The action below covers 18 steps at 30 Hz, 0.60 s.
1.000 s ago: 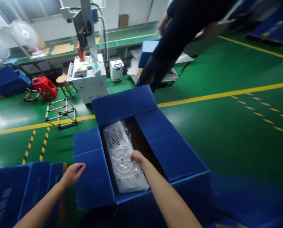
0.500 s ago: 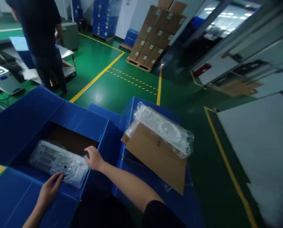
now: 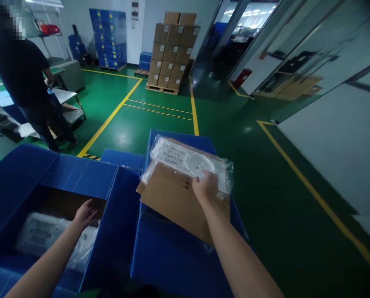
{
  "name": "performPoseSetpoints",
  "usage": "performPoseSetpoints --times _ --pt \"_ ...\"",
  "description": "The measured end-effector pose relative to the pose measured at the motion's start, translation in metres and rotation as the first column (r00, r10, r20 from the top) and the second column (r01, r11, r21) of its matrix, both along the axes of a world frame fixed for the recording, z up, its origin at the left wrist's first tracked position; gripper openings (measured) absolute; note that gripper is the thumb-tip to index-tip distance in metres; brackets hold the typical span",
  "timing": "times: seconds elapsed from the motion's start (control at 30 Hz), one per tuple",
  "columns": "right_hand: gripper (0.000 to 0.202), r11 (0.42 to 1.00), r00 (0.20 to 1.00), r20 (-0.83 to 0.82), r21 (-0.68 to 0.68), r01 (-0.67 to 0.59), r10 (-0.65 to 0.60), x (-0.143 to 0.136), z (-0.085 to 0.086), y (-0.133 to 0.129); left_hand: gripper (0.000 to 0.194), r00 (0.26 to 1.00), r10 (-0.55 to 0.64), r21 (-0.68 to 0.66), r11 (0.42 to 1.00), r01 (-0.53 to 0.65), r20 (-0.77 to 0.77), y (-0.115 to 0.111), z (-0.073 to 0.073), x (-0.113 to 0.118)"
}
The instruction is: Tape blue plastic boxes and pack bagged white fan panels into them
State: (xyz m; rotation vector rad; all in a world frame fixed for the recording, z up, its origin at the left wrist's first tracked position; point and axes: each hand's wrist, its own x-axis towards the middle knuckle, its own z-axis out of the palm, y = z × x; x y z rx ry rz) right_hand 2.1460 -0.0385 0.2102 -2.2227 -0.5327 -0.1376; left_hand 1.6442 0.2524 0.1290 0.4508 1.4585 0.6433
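Over the open blue box point(image 3: 127, 207) on the left, my left hand point(image 3: 86, 214) is held out with its fingers apart and nothing in them. Inside that box lies a white plastic panel with slots point(image 3: 39, 232) in clear wrap, partly covered by my left forearm. My right hand point(image 3: 206, 185) is at the near edge of another white slotted panel in a clear bag point(image 3: 178, 156), its fingers closed on that edge. This panel lies on a brown cardboard sheet point(image 3: 169, 194), on top of a second blue box point(image 3: 172, 252).
A person in dark clothes point(image 3: 20, 78) stands at a low table point(image 3: 65, 96) at the far left. Stacked cartons point(image 3: 171, 54) and wrapped blue boxes point(image 3: 109, 39) stand on pallets behind. Yellow lines point(image 3: 110, 118) mark the green floor. A white wall point(image 3: 337, 153) runs along the right.
My right hand has left the box on the left and moved right to the bagged panel on the cardboard. My left hand has lifted off the panel in the box. The view has turned.
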Motion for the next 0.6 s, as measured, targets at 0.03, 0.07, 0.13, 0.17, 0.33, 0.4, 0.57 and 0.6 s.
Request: performPoseSetpoints --times 0.03,0.07,0.13,0.17,0.33,0.4,0.57,0.6 --pt "0.043 0.99 0.995 0.074 -0.126 -0.062 0.072 0.008 -0.001 0.001 0.009 1.0 -0.006 0.019 1.0 0.006 -0.008 -0.002 0.002 0.003" --pt "0.043 0.959 0.98 0.124 -0.256 -0.123 0.159 0.014 -0.003 0.004 0.009 1.0 -0.01 0.031 0.999 0.01 -0.018 -0.004 0.004 0.005" --pt "0.037 0.86 0.94 0.148 -0.466 -0.207 0.306 0.025 -0.007 0.011 0.01 0.999 -0.006 0.05 0.999 0.009 -0.049 -0.01 0.007 0.007" --pt "0.035 0.817 0.929 0.139 -0.532 -0.222 0.344 0.03 -0.008 0.015 0.011 0.997 -0.001 0.058 0.998 0.005 -0.071 -0.013 0.009 0.008" --pt "0.036 0.671 0.9 0.175 -0.725 -0.157 0.4 0.044 -0.002 0.02 0.007 0.993 0.015 0.154 0.988 0.003 -0.114 -0.042 0.021 0.004" --pt "0.033 0.647 0.873 0.226 -0.752 -0.126 0.433 0.039 0.01 0.013 0.009 0.996 0.005 0.218 0.976 0.015 -0.09 -0.059 0.029 0.0" --pt "0.027 0.612 0.747 0.35 -0.785 -0.096 0.565 -0.007 0.056 -0.032 0.035 0.988 -0.142 0.383 0.911 0.156 -0.065 -0.111 0.062 -0.006" --pt "0.029 0.611 0.709 0.379 -0.786 -0.092 0.595 -0.022 0.068 -0.045 0.044 0.98 -0.174 0.448 0.872 0.197 -0.093 -0.122 0.073 -0.007"
